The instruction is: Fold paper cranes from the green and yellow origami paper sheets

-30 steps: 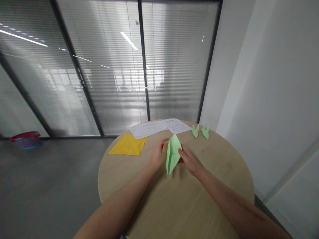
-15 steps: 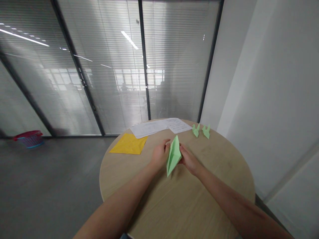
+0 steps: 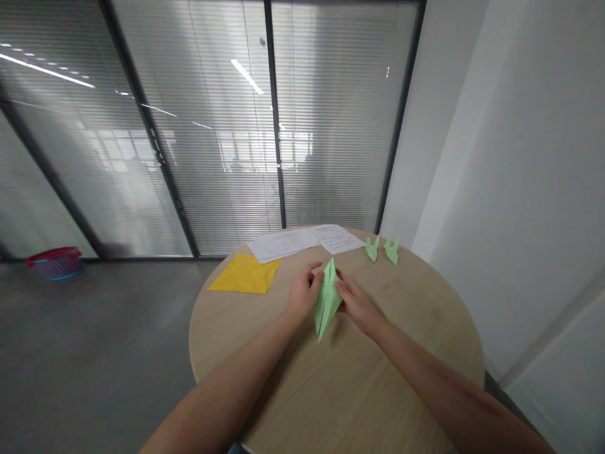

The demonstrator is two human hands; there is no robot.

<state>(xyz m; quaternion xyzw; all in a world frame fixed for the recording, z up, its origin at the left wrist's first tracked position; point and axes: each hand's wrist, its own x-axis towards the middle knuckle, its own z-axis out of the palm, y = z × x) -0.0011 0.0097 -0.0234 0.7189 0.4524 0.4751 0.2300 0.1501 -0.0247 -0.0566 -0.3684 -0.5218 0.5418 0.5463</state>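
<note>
Round wooden table (image 3: 293, 384) beside glass partition (image 3: 212, 126). Mid-table, green folded paper (image 3: 327, 301) held upright, pinched between fingers of left hand (image 3: 302, 296) and right hand (image 3: 360, 307). Likely risk: uneven squeeze, crooked crease or tear.

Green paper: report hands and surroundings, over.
Gripping green paper: left hand, right hand. Paper folded to a point. Yellow sheet, printed sheets, small folds lie apart, beyond hands.

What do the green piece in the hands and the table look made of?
The green piece looks like thin matte paper: sharp creases, a pointed tip. The table looks like light wood or wood-look laminate, matte, with faint grain; which of the two cannot be told.
</note>
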